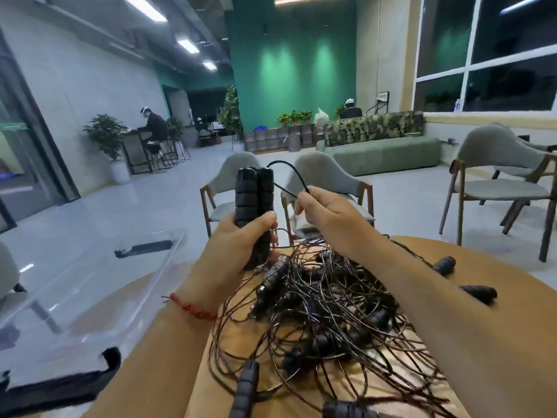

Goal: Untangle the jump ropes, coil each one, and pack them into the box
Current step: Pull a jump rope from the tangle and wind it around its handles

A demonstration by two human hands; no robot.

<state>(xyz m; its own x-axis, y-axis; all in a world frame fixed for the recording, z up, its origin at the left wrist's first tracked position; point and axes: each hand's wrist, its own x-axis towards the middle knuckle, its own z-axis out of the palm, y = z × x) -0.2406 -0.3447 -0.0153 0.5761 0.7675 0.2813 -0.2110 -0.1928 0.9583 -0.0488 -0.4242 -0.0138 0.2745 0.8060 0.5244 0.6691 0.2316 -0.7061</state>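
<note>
Loose black handles, bottom centre edge, lying on the cords.
Clear plastic box with black latches, lower left, beside the tabletop; nothing discernible inside.
Tangle of jump ropes, thin dark cords with black handles mixed in, heaped on the round wooden tabletop, centre to lower right, between the two forearms.
Red braided bracelet on the left wrist, left of the tangle.
Two more handles, right of centre, lying apart from the heap on bare wood.
Left grip, centre, fingers and thumb curled round a pair of ribbed handles, held side by side and upright above the heap.
Right grip, just right of it, thumb and fingers pinched on a thin black cord arching over from the top of that pair.
Grey upholstered chairs behind the hands.
Green sofa and green wall, upper centre.
</note>
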